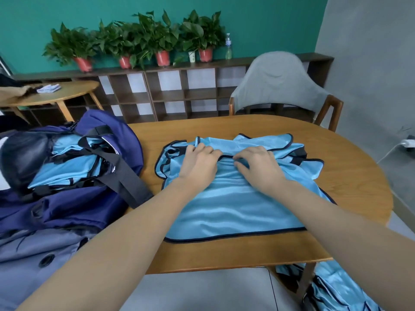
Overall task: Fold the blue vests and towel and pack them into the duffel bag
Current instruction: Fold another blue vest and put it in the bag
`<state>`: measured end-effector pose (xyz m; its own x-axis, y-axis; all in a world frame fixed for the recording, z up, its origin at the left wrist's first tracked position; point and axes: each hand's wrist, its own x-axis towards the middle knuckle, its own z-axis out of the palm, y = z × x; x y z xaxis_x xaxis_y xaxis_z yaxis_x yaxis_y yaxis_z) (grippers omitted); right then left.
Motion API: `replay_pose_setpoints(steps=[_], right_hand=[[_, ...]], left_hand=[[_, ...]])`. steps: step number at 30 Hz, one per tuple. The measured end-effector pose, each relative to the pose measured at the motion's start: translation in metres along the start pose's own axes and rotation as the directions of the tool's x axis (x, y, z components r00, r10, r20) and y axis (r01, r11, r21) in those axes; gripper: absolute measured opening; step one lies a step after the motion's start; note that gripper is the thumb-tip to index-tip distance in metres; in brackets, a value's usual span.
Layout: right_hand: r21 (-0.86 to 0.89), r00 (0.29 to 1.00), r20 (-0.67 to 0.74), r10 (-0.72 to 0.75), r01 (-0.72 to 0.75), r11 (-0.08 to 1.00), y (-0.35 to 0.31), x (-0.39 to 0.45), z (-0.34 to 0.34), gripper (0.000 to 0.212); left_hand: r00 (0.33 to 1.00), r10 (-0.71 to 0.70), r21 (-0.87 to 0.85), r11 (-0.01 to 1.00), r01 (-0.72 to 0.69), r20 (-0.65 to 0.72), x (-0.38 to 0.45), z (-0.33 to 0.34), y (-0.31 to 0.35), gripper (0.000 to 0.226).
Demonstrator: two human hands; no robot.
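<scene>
We have the blue vest [235,198] spread on the table [348,176] beside the open duffel bag [74,198], left hand [197,162] and right hand [258,167] pinching its dark-trimmed neckline with curled fingers, and we judge this light, slippery, limp mesh best held by its bound edges.

We count one blue vest [233,198] spread on the oval table [350,176], one navy duffel bag [74,205] at its left edge, four red-potted plants [162,58] and one spray bottle [228,48] on the shelf [170,95], one chair [280,86].
</scene>
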<state>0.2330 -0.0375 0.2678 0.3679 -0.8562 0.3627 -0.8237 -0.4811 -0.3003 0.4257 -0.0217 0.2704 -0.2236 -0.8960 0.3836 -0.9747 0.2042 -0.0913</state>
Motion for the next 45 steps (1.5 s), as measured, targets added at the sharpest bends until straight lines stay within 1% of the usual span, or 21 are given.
replay_pose_setpoints(steps=[3, 5, 7, 9, 10, 12, 15, 18, 24, 28, 30, 32, 34, 35, 36, 37, 38, 40, 41, 42, 45], right_hand=[[0.019, 1.0, 0.002, 0.027, -0.027, 0.999, -0.001, 0.005, 0.007, 0.032], [0.012, 0.999, -0.001, 0.033, -0.033, 0.999, -0.001, 0.009, 0.01, 0.036], [0.013, 0.999, -0.026, 0.038, -0.037, 0.999, -0.004, 0.013, 0.012, 0.041], [0.035, 0.997, -0.052, 0.065, -0.064, 0.997, -0.009, 0.015, 0.013, 0.045], [0.043, 0.994, -0.065, 0.082, -0.08, 0.996, -0.012, 0.015, 0.013, 0.045], [0.059, 0.989, -0.11, 0.097, -0.091, 0.994, -0.019, 0.011, 0.014, 0.038], [0.114, 0.977, -0.169, 0.128, -0.109, 0.988, -0.026, 0.004, 0.006, 0.022], [0.126, 0.976, -0.165, 0.141, -0.121, 0.985, -0.024, -0.008, -0.01, 0.022], [-0.04, 0.978, -0.156, 0.136, -0.144, 0.989, 0.007, -0.052, -0.051, 0.024], [-0.128, 0.975, -0.181, 0.131, -0.156, 0.979, 0.028, -0.09, -0.073, 0.027], [-0.149, 0.975, -0.18, 0.13, -0.157, 0.976, 0.037, -0.107, -0.081, 0.024], [-0.203, 0.982, -0.167, 0.085, -0.119, 0.972, 0.041, -0.122, -0.09, 0.021], [-0.241, 0.993, -0.121, 0.006, -0.035, 0.97, 0.042, -0.134, -0.098, 0.018], [-0.254, 0.998, -0.058, -0.022, 0.006, 0.967, 0.042, -0.138, -0.103, 0.018], [-0.267, 0.999, 0.037, -0.036, 0.045, 0.963, 0.045, -0.14, -0.104, 0.02], [-0.286, 0.991, 0.125, -0.047, 0.081, 0.955, 0.049, -0.141, -0.104, 0.029], [-0.301, 0.982, 0.18, -0.055, 0.108, 0.947, 0.056, -0.141, -0.1, 0.042], [-0.313, 0.978, 0.202, -0.047, 0.11, 0.944, 0.067, -0.144, -0.095, 0.066], [-0.322, 0.981, 0.189, -0.039, 0.1, 0.941, 0.067, -0.147, -0.095, 0.069], [-0.341, 0.982, 0.188, -0.029, 0.092, 0.936, 0.065, -0.149, -0.098, 0.065], [-0.412, 0.972, 0.236, -0.017, 0.116, 0.904, 0.054, -0.158, -0.106, 0.037]], left_hand=[[0.999, 0.041, 0.004, 0.999, -0.041, -0.022, 0.002, 0.001, -0.01, 0.035], [0.994, 0.067, -0.025, 0.997, -0.07, -0.083, 0.003, 0.003, -0.016, 0.032], [0.981, 0.036, -0.17, 0.983, -0.07, -0.191, 0.004, 0.003, -0.02, 0.023], [0.962, -0.02, -0.351, 0.933, -0.08, -0.272, 0.0, -0.001, -0.021, 0.016], [0.957, -0.036, -0.414, 0.906, -0.092, -0.289, -0.003, -0.003, -0.021, 0.015], [0.954, -0.041, -0.47, 0.876, -0.109, -0.298, -0.01, -0.01, -0.021, 0.015], [0.95, -0.005, -0.461, 0.875, -0.147, -0.313, -0.023, -0.022, -0.025, 0.017], [0.952, 0.019, -0.418, 0.896, -0.151, -0.304, -0.04, -0.038, -0.034, 0.021], [0.958, 0.016, -0.304, 0.947, -0.107, -0.287, -0.086, -0.06, -0.044, 0.021], [0.955, 0.049, -0.247, 0.961, -0.126, -0.293, -0.118, -0.062, -0.044, 0.018], [0.962, 0.058, -0.234, 0.964, -0.124, -0.267, -0.133, -0.06, -0.043, 0.015], [0.973, 0.057, -0.235, 0.966, -0.111, -0.225, -0.146, -0.059, -0.041, 0.013], [0.982, 0.057, -0.231, 0.968, -0.099, -0.18, -0.156, -0.055, -0.04, 0.014], [0.983, 0.066, -0.219, 0.97, -0.103, -0.169, -0.161, -0.052, -0.04, 0.015], [0.985, 0.072, -0.206, 0.973, -0.104, -0.154, -0.167, -0.051, -0.04, 0.018], [0.989, 0.077, -0.201, 0.974, -0.102, -0.13, -0.172, -0.05, -0.039, 0.021], [0.99, 0.083, -0.197, 0.975, -0.104, -0.11, -0.176, -0.052, -0.037, 0.024], [0.99, 0.103, -0.176, 0.977, -0.118, -0.094, -0.183, -0.056, -0.034, 0.025], [0.988, 0.119, -0.165, 0.977, -0.135, -0.099, -0.186, -0.059, -0.033, 0.029], [0.985, 0.139, -0.159, 0.975, -0.154, -0.101, -0.187, -0.061, -0.033, 0.033], [0.983, 0.169, -0.181, 0.967, -0.18, -0.078, -0.189, -0.054, -0.041, 0.045]])
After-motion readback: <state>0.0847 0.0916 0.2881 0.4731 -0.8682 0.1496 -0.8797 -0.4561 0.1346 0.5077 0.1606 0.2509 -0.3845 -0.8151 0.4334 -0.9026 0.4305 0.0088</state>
